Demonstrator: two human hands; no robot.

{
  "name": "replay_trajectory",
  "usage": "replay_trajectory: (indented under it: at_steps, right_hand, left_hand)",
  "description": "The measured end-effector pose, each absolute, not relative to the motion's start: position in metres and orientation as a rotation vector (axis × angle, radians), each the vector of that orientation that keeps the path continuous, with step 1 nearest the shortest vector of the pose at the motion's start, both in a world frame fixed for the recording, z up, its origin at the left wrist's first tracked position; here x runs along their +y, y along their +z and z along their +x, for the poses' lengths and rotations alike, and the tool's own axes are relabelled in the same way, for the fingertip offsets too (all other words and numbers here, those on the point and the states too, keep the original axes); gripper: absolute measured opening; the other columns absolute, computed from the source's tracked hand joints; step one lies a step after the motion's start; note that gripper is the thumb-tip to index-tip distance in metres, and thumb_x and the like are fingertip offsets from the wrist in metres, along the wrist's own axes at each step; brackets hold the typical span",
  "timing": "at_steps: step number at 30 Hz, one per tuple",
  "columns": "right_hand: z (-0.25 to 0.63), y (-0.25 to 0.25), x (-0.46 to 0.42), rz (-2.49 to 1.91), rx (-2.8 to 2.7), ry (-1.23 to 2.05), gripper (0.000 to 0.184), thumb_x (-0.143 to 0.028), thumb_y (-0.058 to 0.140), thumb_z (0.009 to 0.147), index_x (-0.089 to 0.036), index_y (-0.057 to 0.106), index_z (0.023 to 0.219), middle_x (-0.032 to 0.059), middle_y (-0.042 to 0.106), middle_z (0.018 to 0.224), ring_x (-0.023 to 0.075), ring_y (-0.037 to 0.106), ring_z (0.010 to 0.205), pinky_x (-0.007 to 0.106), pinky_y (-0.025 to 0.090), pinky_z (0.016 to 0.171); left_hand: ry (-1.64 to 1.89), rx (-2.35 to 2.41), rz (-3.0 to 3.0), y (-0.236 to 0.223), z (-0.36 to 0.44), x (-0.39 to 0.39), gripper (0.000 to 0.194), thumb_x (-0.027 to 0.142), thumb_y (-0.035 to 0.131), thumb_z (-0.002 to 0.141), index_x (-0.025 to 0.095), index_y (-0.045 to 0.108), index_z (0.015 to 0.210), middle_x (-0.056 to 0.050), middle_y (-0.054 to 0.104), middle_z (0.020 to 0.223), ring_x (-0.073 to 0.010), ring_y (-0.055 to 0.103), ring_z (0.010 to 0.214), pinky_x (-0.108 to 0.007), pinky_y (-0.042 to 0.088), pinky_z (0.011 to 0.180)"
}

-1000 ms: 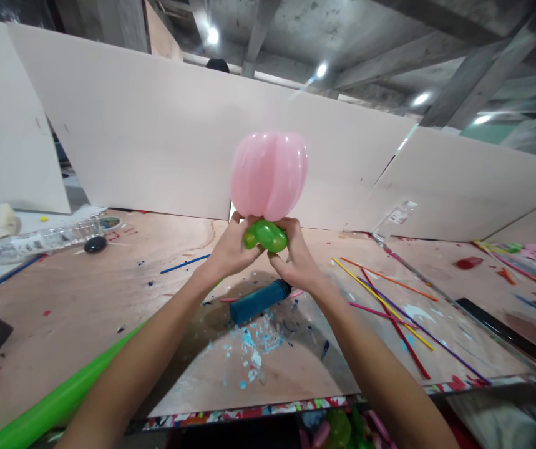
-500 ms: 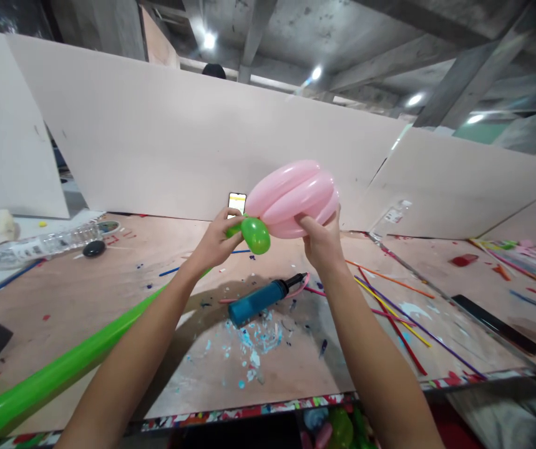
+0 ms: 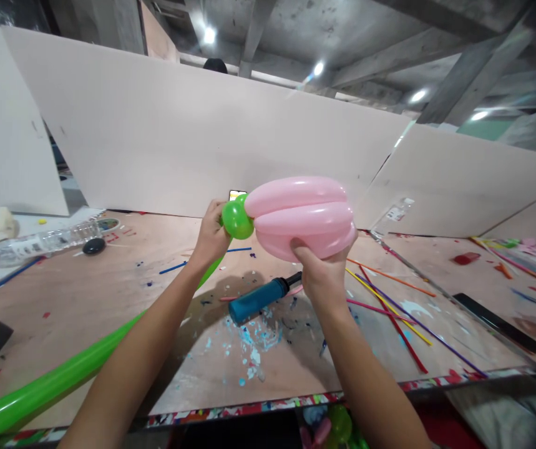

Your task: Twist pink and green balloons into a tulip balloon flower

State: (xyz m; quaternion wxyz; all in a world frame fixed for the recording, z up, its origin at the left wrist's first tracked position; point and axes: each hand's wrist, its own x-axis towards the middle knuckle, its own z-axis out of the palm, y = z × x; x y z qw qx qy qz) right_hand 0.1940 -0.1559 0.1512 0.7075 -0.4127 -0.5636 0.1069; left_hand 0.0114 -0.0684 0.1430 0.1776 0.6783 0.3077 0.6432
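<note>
Both my hands hold a twisted balloon shape above the table. My right hand [image 3: 326, 262] grips the pink balloon [image 3: 302, 218], several long lobes bunched side by side, with the thumb pressed on its near face and the fingers hidden behind. My left hand [image 3: 214, 227] is closed on the green balloon [image 3: 238, 219], whose small round bubbles sit against the pink lobes' left end. From there a long green length [image 3: 62, 381] runs down behind my left forearm to the lower left. Below the balloons lies a blue hand pump [image 3: 258, 300], its black nozzle partly behind my right hand.
Uninflated balloons [image 3: 389, 305] in several colours lie at the right, near a black phone [image 3: 497, 322]. A lit phone [image 3: 238, 196] leans on the white partition [image 3: 178, 137]. Clear plastic bottles [image 3: 47, 243] lie at the left. Paint flecks and scraps dot the table [image 3: 296, 368].
The pink lobes have turned more level and come slightly lower, with my right hand moving down a little. The green bubbles have rolled up and left, covering more of the lit phone.
</note>
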Motion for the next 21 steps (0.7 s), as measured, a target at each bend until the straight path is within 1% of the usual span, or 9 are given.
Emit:
replay_trajectory:
  at_steps: [2, 4, 7, 10, 12, 14, 17, 19, 21]
  right_hand:
    - [0.190, 0.146, -0.162, -0.939, -1.230, 0.275, 0.081, -0.032, 0.066, 0.075, -0.030, 0.018, 0.141, 0.0109, 0.044, 0.129, 0.0257, 0.044, 0.124, 0.048, 0.042, 0.102]
    - [0.188, 0.140, -0.162, -0.955, -1.205, 0.317, 0.078, -0.033, 0.065, 0.076, -0.028, 0.020, 0.140, 0.0109, 0.045, 0.128, 0.0253, 0.043, 0.125, 0.048, 0.040, 0.103]
    - [0.189, 0.131, -0.152, -0.937, -1.203, 0.325, 0.070, -0.035, 0.063, 0.078, -0.026, 0.027, 0.137, 0.0102, 0.049, 0.123, 0.0235, 0.047, 0.121, 0.046, 0.042, 0.101]
    - [0.193, 0.128, -0.143, -0.911, -1.267, 0.243, 0.065, -0.036, 0.060, 0.079, -0.024, 0.030, 0.136, 0.0101, 0.050, 0.121, 0.0230, 0.048, 0.120, 0.045, 0.044, 0.100]
    - [0.195, 0.129, -0.141, -0.914, -1.289, 0.185, 0.068, -0.036, 0.061, 0.079, -0.025, 0.028, 0.137, 0.0101, 0.049, 0.123, 0.0233, 0.047, 0.122, 0.046, 0.044, 0.101]
    - [0.196, 0.132, -0.141, -0.914, -1.272, 0.175, 0.075, -0.035, 0.065, 0.077, -0.027, 0.023, 0.138, 0.0102, 0.047, 0.126, 0.0238, 0.047, 0.122, 0.047, 0.043, 0.102]
    - [0.200, 0.136, -0.139, -0.916, -1.259, 0.213, 0.085, -0.035, 0.070, 0.074, -0.029, 0.017, 0.139, 0.0107, 0.045, 0.129, 0.0243, 0.048, 0.122, 0.048, 0.042, 0.103]
    - [0.204, 0.138, -0.135, -0.912, -1.276, 0.248, 0.084, -0.036, 0.071, 0.074, -0.029, 0.017, 0.139, 0.0110, 0.044, 0.130, 0.0244, 0.049, 0.121, 0.047, 0.043, 0.102]
    - [0.209, 0.140, -0.129, -0.889, -1.287, 0.292, 0.082, -0.037, 0.072, 0.073, -0.029, 0.021, 0.137, 0.0107, 0.044, 0.131, 0.0240, 0.050, 0.119, 0.046, 0.043, 0.102]
  left_hand:
    - [1.835, 0.885, 1.863, 0.143, 0.013, -0.068, 0.008, 0.017, 0.060, 0.080, 0.021, 0.064, 0.086, -0.005, 0.061, 0.098, -0.0181, 0.058, 0.093, -0.034, 0.051, 0.082]
    - [1.804, 0.874, 1.797, 0.143, 0.013, -0.067, 0.011, 0.018, 0.059, 0.080, 0.020, 0.065, 0.089, -0.005, 0.064, 0.097, -0.0186, 0.059, 0.093, -0.033, 0.051, 0.080]
    - [1.719, 0.813, 1.735, 0.143, 0.011, -0.063, 0.019, 0.021, 0.058, 0.080, 0.019, 0.067, 0.096, -0.006, 0.066, 0.101, -0.0197, 0.061, 0.094, -0.031, 0.051, 0.075]
    - [1.683, 0.771, 1.808, 0.142, 0.009, -0.062, 0.019, 0.022, 0.060, 0.080, 0.020, 0.067, 0.096, -0.007, 0.065, 0.105, -0.0203, 0.061, 0.097, -0.033, 0.051, 0.079]
    - [1.680, 0.773, 1.892, 0.141, 0.008, -0.062, 0.016, 0.021, 0.060, 0.080, 0.020, 0.068, 0.095, -0.007, 0.064, 0.104, -0.0203, 0.060, 0.099, -0.035, 0.050, 0.084]
    - [1.688, 0.800, 1.936, 0.139, 0.009, -0.063, 0.016, 0.020, 0.061, 0.079, 0.021, 0.067, 0.094, -0.007, 0.064, 0.102, -0.0202, 0.060, 0.098, -0.035, 0.049, 0.086]
    - [1.713, 0.838, 1.882, 0.138, 0.010, -0.062, 0.021, 0.020, 0.064, 0.077, 0.020, 0.066, 0.098, -0.006, 0.066, 0.100, -0.0193, 0.061, 0.093, -0.033, 0.051, 0.080]
    - [1.707, 0.835, 1.826, 0.137, 0.009, -0.061, 0.024, 0.022, 0.066, 0.076, 0.020, 0.066, 0.100, -0.005, 0.067, 0.098, -0.0182, 0.062, 0.088, -0.030, 0.051, 0.073]
    - [1.681, 0.821, 1.814, 0.136, 0.007, -0.060, 0.023, 0.024, 0.066, 0.076, 0.020, 0.067, 0.099, -0.005, 0.068, 0.096, -0.0181, 0.063, 0.087, -0.029, 0.051, 0.072]
